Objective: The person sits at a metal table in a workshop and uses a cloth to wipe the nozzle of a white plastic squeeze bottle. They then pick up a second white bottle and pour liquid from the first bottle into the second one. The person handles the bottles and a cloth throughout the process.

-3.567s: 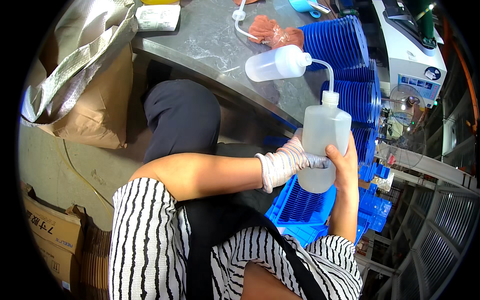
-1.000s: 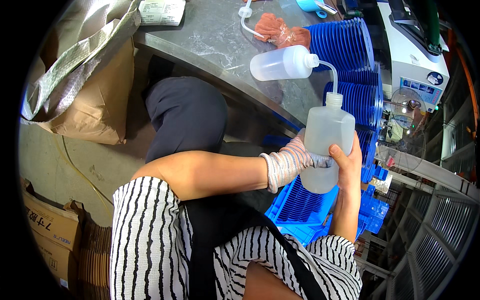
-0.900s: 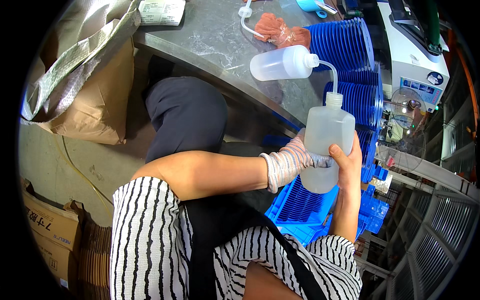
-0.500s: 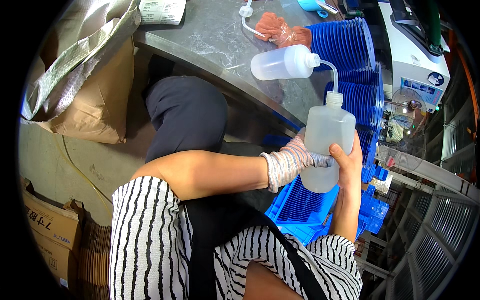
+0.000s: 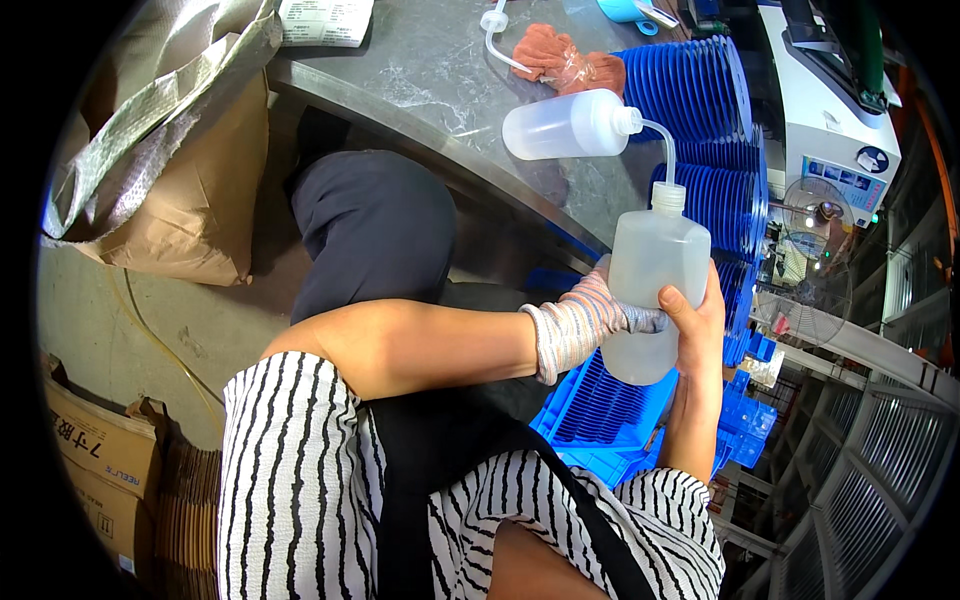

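Note:
A large translucent plastic bottle stands almost upright between my two hands, with some clear liquid seemingly inside. My left hand, in a striped knit glove, wraps its lower left side. From the right, my bare right hand grips it, thumb across the front. Above and to the left, a white wash bottle lies nearly sideways over the metal table. Its bent spout tube runs down into the large bottle's open neck. Whether the wash bottle rests on the tabletop, I cannot tell.
The metal table carries an orange-brown cloth bundle and a loose cap with tube. Blue stacked discs and a blue slotted crate stand at right. Left are a large sack and cardboard boxes.

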The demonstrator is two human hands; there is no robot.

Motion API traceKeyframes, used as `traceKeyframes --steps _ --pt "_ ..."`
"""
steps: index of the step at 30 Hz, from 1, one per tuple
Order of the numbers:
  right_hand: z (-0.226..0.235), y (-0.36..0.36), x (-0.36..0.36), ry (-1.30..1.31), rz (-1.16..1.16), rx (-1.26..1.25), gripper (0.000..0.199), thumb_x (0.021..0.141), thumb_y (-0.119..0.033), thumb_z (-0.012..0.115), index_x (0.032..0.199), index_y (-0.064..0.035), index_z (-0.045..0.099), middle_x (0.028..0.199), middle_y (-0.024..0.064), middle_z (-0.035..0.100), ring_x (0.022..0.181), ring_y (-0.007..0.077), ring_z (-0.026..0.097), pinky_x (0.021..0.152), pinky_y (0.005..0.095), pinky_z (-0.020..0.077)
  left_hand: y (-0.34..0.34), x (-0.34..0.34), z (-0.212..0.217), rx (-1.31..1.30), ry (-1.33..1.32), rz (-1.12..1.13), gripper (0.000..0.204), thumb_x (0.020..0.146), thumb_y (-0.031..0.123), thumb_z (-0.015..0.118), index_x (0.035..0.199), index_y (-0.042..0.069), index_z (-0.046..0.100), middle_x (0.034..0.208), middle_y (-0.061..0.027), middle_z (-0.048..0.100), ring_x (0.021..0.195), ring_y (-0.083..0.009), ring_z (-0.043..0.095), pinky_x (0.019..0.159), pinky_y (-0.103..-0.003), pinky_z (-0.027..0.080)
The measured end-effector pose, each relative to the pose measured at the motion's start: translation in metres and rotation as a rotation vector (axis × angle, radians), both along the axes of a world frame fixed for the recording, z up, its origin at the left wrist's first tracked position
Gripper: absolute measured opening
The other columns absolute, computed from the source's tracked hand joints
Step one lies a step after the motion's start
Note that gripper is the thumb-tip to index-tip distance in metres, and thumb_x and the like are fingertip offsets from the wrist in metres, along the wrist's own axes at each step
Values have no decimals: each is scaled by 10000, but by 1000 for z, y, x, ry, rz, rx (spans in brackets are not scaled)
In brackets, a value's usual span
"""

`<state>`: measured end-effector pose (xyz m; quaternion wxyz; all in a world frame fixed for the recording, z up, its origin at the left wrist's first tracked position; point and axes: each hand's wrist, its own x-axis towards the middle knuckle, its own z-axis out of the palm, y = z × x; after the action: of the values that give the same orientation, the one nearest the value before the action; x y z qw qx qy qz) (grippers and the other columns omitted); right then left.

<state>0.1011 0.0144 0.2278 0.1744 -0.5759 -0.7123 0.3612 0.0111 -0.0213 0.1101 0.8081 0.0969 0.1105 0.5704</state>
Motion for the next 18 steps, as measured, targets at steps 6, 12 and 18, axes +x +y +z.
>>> traceKeyframes --steps 6,12,18 --pt "-1 0 0 14 -11 -18 728 733 -412 807 1230 14 489 1094 123 592 1021 199 571 891 343 461 0 6 -5 18 -31 25 737 682 170 873 1304 145 478 1213 -18 581 1106 -156 549 931 -337 489" --pt "0 0 -1 10 -15 -10 726 725 -405 814 1225 13 495 1088 120 591 1017 199 571 890 343 463 1 14 -10 10 -38 49 725 683 159 872 1296 144 484 1186 -13 593 1085 -152 558 911 -338 500" --pt "-1 0 -1 17 -21 -19 730 720 -408 818 1224 11 498 1089 115 591 1016 198 571 892 341 462 -2 11 -9 34 -37 64 734 677 156 875 1297 139 482 1182 -20 593 1084 -155 558 907 -341 501"
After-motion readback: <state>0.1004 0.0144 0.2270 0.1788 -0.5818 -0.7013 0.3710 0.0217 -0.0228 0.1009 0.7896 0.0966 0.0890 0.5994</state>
